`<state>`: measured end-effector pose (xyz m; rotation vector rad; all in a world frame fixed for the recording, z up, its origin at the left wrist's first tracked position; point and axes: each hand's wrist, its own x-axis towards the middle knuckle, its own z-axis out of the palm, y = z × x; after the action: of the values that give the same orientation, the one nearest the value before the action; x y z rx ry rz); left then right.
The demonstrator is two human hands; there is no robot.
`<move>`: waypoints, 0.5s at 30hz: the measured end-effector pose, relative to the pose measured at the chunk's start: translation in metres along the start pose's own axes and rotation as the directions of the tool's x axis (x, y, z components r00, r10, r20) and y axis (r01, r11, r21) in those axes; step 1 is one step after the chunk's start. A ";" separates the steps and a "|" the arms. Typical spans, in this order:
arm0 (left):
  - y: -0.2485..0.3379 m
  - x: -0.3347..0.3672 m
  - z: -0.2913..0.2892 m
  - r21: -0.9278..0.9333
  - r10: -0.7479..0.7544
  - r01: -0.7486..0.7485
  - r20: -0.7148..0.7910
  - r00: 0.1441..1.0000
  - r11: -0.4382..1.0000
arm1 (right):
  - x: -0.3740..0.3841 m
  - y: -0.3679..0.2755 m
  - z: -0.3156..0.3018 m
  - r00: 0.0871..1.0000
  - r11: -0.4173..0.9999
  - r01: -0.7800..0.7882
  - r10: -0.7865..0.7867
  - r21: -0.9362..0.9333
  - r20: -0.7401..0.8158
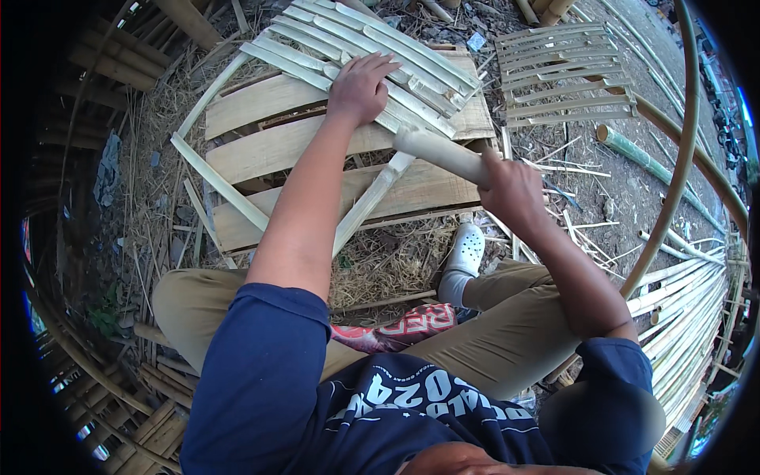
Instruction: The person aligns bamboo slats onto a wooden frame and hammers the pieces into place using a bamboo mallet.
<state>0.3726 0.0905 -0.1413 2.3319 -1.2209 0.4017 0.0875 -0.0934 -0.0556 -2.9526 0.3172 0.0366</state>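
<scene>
On the far left I see stacked bamboo poles (111, 67) in shadow and straw-strewn ground (150, 206). Next comes a loose bamboo strip (218, 182) lying slantwise across the left end of the wooden pallet (269, 150), which sits on the ground in front of me. My left hand (360, 89) rests palm down on the row of split bamboo slats (396, 55) laid side by side across the pallet's far end; its fingers (378, 65) are spread apart and flat, pressing on the slats rather than gripping anything. Just right of that hand, my right hand (513, 190) has its fingers wrapped tight around a thick bamboo stick (439, 150), whose free end points up-left and hovers just above the near edge of the slats, close to the left wrist. Another split strip (372, 198) runs from under the stick down across the pallet boards. Below, my foot in a white clog (467, 249) sits on the straw. Further right lies a woven bamboo panel (566, 75), a long curved bamboo hoop (681, 158), and a bundle of thin bamboo strips (689, 293) at the far right.
</scene>
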 end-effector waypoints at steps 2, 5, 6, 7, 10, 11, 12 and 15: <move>-0.004 0.000 -0.003 -0.003 -0.016 0.016 0.012 1.000 1.000 | 0.000 -0.007 0.014 1.000 0.997 -0.023 0.024 0.079 -0.015; -0.009 -0.001 -0.005 0.006 0.014 -0.014 -0.026 1.000 1.000 | 0.001 -0.013 -0.002 0.996 0.989 -0.048 0.059 0.143 -0.070; -0.007 0.000 -0.004 0.006 0.013 -0.013 -0.025 1.000 1.000 | 0.000 -0.008 -0.002 0.994 0.988 -0.051 0.064 0.144 -0.091; -0.004 0.001 -0.003 -0.001 0.012 -0.012 -0.024 1.000 1.000 | 0.000 -0.003 -0.002 0.994 0.989 -0.054 0.067 0.140 -0.087; -0.005 0.002 -0.003 -0.005 0.027 -0.027 -0.020 0.999 1.000 | 0.002 0.004 -0.002 0.998 0.998 -0.061 0.060 0.021 0.008; -0.006 0.001 -0.003 -0.003 0.026 -0.026 -0.020 0.999 1.000 | 0.002 0.003 -0.004 0.998 0.998 -0.058 0.058 0.022 0.008; -0.006 -0.001 -0.003 -0.006 0.018 -0.018 -0.016 1.000 1.000 | 0.003 0.002 -0.005 0.998 0.997 -0.062 0.062 0.039 0.001; -0.006 0.000 -0.002 0.002 0.011 -0.011 -0.022 1.000 1.000 | 0.006 0.001 -0.005 0.998 0.995 -0.062 0.061 0.073 0.009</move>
<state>0.3778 0.0950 -0.1412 2.3176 -1.2241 0.4315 0.0932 -0.0968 -0.0508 -2.8692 0.3997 0.0413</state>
